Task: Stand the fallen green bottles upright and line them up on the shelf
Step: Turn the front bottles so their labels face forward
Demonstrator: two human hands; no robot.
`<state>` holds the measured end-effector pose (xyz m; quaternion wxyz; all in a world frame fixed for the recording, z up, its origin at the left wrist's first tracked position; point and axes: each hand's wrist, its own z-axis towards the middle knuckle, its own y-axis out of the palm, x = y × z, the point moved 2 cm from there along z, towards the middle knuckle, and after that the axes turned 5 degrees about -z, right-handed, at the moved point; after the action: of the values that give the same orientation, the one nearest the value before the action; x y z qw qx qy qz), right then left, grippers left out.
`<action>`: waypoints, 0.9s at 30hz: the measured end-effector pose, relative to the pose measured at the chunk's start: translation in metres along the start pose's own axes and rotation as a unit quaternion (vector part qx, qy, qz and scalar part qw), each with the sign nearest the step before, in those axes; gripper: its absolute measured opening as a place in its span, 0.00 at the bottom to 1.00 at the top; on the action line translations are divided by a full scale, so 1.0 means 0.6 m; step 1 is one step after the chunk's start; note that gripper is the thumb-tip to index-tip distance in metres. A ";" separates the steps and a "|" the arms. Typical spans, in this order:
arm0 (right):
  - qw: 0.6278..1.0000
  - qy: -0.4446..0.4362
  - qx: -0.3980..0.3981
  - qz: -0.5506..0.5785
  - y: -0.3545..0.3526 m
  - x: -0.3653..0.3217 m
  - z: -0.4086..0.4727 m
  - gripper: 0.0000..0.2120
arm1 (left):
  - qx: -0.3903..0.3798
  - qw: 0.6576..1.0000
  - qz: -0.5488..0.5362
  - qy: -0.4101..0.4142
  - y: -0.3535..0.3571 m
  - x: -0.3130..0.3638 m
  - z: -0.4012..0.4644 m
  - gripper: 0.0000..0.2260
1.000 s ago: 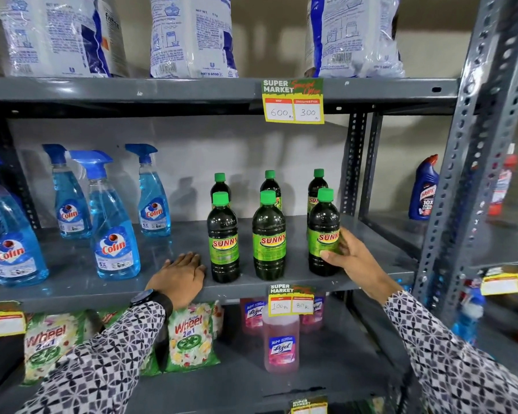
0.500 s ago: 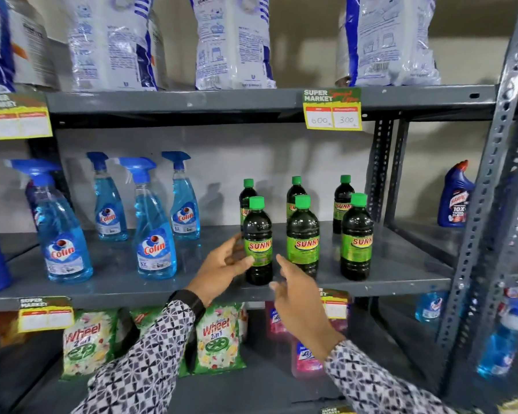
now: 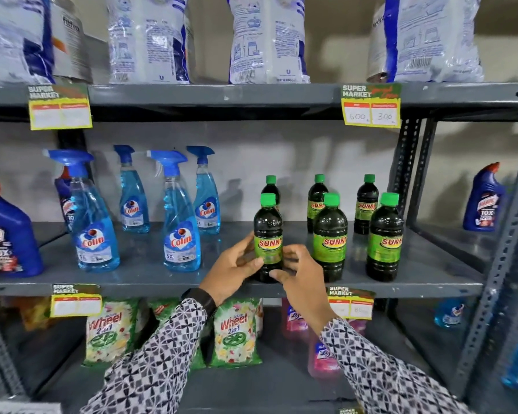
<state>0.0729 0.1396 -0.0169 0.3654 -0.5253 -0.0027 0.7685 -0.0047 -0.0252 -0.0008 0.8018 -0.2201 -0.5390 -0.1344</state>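
Several dark green-capped "Sunny" bottles stand upright on the grey middle shelf (image 3: 150, 276), in a front row and a back row. The front left bottle (image 3: 268, 231) is held low on its body by both hands: my left hand (image 3: 232, 271) wraps its left side and my right hand (image 3: 298, 276) its right side. The front middle bottle (image 3: 330, 237) and front right bottle (image 3: 385, 237) stand free beside it. Three more bottles (image 3: 366, 204) stand behind, the leftmost partly hidden by the held one.
Blue Colin spray bottles (image 3: 181, 231) stand to the left on the same shelf, with blue Harpic bottles (image 3: 8, 234) at far left and far right. Detergent bags sit above, Wheel packets (image 3: 234, 330) and pink bottles below. A grey upright post (image 3: 404, 174) is at right.
My right hand left the front right bottle and moved to the front left one. My left hand rose from the shelf edge onto that same bottle. The view shifted left.
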 end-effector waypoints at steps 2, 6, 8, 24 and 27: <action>1.000 -0.002 0.008 0.005 0.002 0.001 -0.002 0.22 | -0.010 1.000 0.006 0.010 0.000 -0.008 -0.001 0.33; 1.000 -0.013 0.019 0.008 0.005 0.001 -0.003 0.22 | -0.019 0.999 0.014 0.028 0.003 -0.015 0.000 0.33; 0.999 -0.019 0.024 0.009 0.005 -0.002 -0.004 0.22 | -0.023 0.999 0.011 0.029 0.005 -0.012 -0.003 0.33; 0.992 -0.012 0.120 -0.025 -0.172 0.064 -0.025 0.24 | 0.104 0.979 0.156 0.083 0.212 0.070 -0.066 0.24; 0.999 0.000 0.053 -0.008 -0.181 0.063 0.000 0.24 | 0.061 0.989 0.137 0.015 0.234 0.070 -0.002 0.30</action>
<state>0.1264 0.2406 -0.0053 0.3987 -0.5052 0.0340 0.7646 0.0759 0.0968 0.0081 0.8325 -0.2406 -0.4991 0.0069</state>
